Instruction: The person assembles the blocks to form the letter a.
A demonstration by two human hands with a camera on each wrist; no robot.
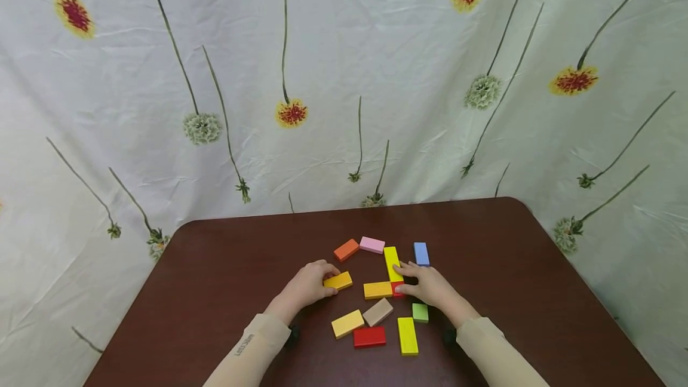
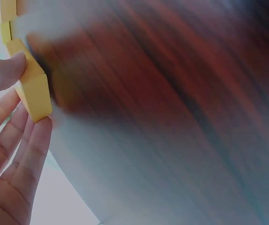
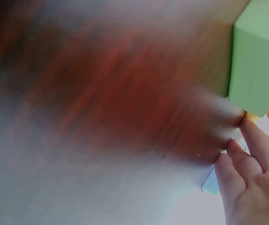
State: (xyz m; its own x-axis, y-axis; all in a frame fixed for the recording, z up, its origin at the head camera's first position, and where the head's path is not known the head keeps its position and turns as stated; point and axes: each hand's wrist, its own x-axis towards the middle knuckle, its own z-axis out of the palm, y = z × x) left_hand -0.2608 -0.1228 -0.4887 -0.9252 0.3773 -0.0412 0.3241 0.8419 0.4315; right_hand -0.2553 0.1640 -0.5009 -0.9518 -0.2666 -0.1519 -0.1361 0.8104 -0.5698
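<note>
My left hand (image 1: 310, 282) grips an orange-yellow block (image 1: 338, 280) left of the group, thumb on one side and fingers on the other; the left wrist view shows this block (image 2: 39, 96) too. My right hand (image 1: 432, 287) spreads its fingers over an upright yellow block (image 1: 392, 260) and a small red block (image 1: 396, 286). Its index fingertip is at the yellow one, its thumb at the red one. An amber block (image 1: 377, 290) lies against the red one's left side. In the right wrist view a green block (image 3: 256, 65) stands close beside the straight fingers (image 3: 261, 143).
Orange (image 1: 346, 249), pink (image 1: 372, 245) and blue (image 1: 421, 254) blocks lie farther back. Nearer are pale yellow (image 1: 347, 323), tan (image 1: 378, 312), long red (image 1: 369, 337) and yellow (image 1: 408, 336) blocks. The dark brown table (image 1: 215, 291) meets a flowered cloth (image 1: 333, 64) behind.
</note>
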